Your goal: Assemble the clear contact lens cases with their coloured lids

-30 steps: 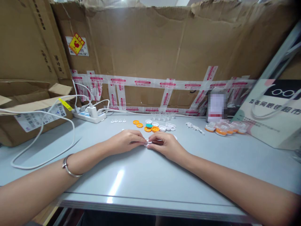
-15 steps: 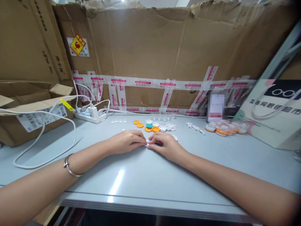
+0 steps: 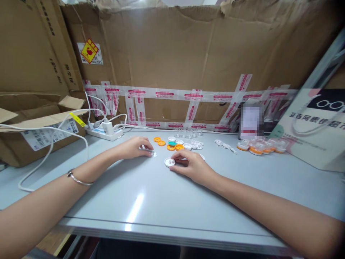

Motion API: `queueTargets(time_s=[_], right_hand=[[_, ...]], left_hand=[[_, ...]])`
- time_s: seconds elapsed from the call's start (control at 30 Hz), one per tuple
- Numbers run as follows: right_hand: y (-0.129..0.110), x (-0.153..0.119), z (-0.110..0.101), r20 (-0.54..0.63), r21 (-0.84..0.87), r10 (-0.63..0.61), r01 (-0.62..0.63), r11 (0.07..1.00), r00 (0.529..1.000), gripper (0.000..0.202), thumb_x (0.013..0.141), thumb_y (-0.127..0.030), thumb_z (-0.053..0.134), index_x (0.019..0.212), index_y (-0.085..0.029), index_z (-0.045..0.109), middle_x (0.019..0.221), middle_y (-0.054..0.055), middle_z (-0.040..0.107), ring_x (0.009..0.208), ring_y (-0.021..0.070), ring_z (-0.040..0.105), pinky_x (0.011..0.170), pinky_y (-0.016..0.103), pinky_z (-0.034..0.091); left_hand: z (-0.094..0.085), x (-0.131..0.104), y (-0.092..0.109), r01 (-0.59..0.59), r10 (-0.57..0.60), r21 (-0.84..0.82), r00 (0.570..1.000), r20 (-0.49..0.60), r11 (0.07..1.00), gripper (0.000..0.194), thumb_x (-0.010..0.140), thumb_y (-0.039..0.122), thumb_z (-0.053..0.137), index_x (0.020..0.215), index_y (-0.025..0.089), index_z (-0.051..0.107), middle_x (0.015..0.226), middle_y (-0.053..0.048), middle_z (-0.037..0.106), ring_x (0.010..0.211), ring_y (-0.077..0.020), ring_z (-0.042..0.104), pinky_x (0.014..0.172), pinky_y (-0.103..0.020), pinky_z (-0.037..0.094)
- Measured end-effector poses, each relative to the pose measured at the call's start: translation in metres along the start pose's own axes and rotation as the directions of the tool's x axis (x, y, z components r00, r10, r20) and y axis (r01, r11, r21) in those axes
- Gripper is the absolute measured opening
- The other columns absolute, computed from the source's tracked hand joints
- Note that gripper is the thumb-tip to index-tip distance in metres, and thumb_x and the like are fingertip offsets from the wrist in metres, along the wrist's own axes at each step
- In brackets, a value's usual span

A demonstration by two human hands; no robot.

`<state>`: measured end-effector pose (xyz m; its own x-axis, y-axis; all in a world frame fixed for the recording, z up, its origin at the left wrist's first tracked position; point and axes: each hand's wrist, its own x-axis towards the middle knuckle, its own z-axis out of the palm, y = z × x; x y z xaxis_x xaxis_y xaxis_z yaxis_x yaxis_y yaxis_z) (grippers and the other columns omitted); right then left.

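Observation:
My right hand grips a shallow round white plastic cap by its right edge, just above or on the table; a small raised part shows inside it. To the left, my left hand has its thumb and fingers closed on a small white plastic piece, whose exact shape is too small to tell. Beyond the hands lie orange rings, a teal disc, white round caps and white gear-like parts. Another white cap is partly hidden behind my right hand.
Clear round covers line the back. Orange-and-white pieces with clear tops sit right, near a phone and a paper bag. A power strip, cables and an open carton are left. Cardboard walls the back.
My left hand has moved left, away from the white cap, and now covers the row of small white pieces. My right hand keeps the cap, now more exposed.

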<state>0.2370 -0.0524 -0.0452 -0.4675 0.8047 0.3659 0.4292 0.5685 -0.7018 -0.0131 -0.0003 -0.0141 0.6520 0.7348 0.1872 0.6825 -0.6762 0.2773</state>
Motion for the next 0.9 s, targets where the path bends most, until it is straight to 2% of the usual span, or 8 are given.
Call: queueTargets(time_s=[0.17,0.37,0.57,0.67,0.73,0.83,0.9], right_hand=[[0.000,0.001,0.001,-0.008,-0.028,0.000,0.000,1.000,1.000,0.019,0.070,-0.026,0.063,0.087,-0.018,0.058,0.092,0.003,0.062,0.087,0.0148,0.061,0.085,0.031,0.051],[0.000,0.001,0.001,0.019,-0.078,0.022,-0.020,0.997,1.000,0.029,0.071,-0.025,0.060,0.099,-0.019,0.053,0.103,0.006,0.061,0.094,0.0167,0.060,0.087,0.033,0.049],[0.000,0.002,0.002,0.045,-0.098,-0.037,0.042,0.994,0.998,0.026,0.073,-0.020,0.056,0.099,-0.019,0.052,0.102,0.005,0.061,0.094,0.0154,0.058,0.086,0.033,0.047],[0.001,0.001,0.002,0.044,-0.077,-0.048,0.051,0.996,0.998,0.025,0.073,-0.019,0.057,0.098,-0.019,0.052,0.102,0.005,0.061,0.094,0.0150,0.058,0.086,0.032,0.047],[0.002,0.001,0.002,0.043,-0.057,-0.058,0.060,0.997,0.997,0.026,0.074,-0.019,0.057,0.099,-0.019,0.051,0.102,0.005,0.061,0.095,0.0147,0.058,0.087,0.032,0.047],[0.004,0.001,0.002,0.044,-0.025,-0.083,0.084,0.996,0.996,0.027,0.074,-0.020,0.057,0.100,-0.019,0.050,0.102,0.005,0.061,0.094,0.0142,0.059,0.087,0.031,0.047],[0.006,0.002,0.002,0.044,-0.017,-0.088,0.089,0.996,0.995,0.027,0.074,-0.020,0.057,0.101,-0.019,0.049,0.101,0.005,0.061,0.094,0.0143,0.059,0.087,0.031,0.047]], left_hand=[[0.005,0.003,0.002,-0.042,0.042,0.008,0.999,-0.002,0.999,0.024,0.079,0.038,0.054,0.086,0.021,0.070,0.084,-0.002,0.066,0.075,-0.0129,0.059,0.076,-0.023,0.042],[0.006,0.001,0.013,-0.106,0.109,0.257,0.994,0.002,0.960,0.022,0.080,0.027,0.050,0.085,0.021,0.071,0.084,-0.002,0.069,0.076,-0.0140,0.061,0.074,-0.023,0.042],[0.012,0.002,0.018,-0.106,0.137,0.431,0.990,-0.042,0.896,0.020,0.076,0.020,0.050,0.083,0.019,0.069,0.082,-0.004,0.070,0.076,-0.0166,0.062,0.074,-0.027,0.040],[0.014,0.002,0.024,-0.096,0.142,0.421,0.987,-0.079,0.902,0.018,0.077,0.019,0.050,0.082,0.018,0.067,0.082,-0.004,0.069,0.077,-0.0170,0.062,0.074,-0.028,0.040],[0.016,0.001,0.032,-0.122,0.180,0.357,0.975,-0.132,0.926,0.016,0.078,0.019,0.050,0.082,0.018,0.066,0.082,-0.003,0.068,0.077,-0.0163,0.062,0.073,-0.027,0.040],[0.021,0.000,0.043,-0.258,0.310,0.254,0.932,-0.191,0.932,0.015,0.080,0.018,0.050,0.083,0.018,0.064,0.082,-0.002,0.068,0.078,-0.0136,0.061,0.073,-0.025,0.040],[0.025,0.001,0.047,-0.344,0.393,0.246,0.899,-0.194,0.906,0.015,0.081,0.017,0.049,0.082,0.018,0.064,0.080,-0.002,0.067,0.077,-0.0127,0.060,0.075,-0.025,0.040]])
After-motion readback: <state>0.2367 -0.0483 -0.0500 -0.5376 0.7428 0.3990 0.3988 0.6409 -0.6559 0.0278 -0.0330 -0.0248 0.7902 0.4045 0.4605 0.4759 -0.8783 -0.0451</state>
